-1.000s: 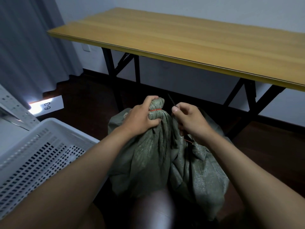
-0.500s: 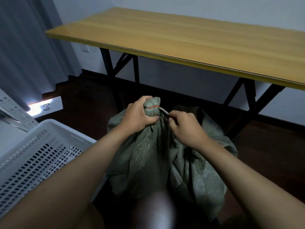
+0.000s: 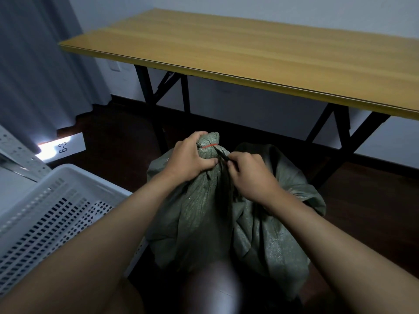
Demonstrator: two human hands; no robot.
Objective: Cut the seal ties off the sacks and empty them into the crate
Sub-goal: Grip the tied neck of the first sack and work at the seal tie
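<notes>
A grey-green woven sack (image 3: pixel 199 214) stands on the floor in front of me, its neck bunched and bound by a thin red seal tie (image 3: pixel 209 145). My left hand (image 3: pixel 189 156) grips the neck just below the tie. My right hand (image 3: pixel 249 175) holds a small dark cutting tool (image 3: pixel 223 156) whose tip reaches the tie from the right. A second sack (image 3: pixel 272 223) of the same cloth leans behind and to the right. The white perforated crate (image 3: pixel 45 214) stands at lower left.
A long wooden folding table (image 3: pixel 249 55) on black legs spans the back. Grey curtain (image 3: pixel 34 75) hangs at left, with a paper label reading 6-3 (image 3: pixel 63 147) on the dark floor. A metal rack edge (image 3: pixel 15 152) shows at far left.
My right hand has come down from beside the sack's top and brought the tool's tip against the red tie. My left hand keeps its grip on the neck.
</notes>
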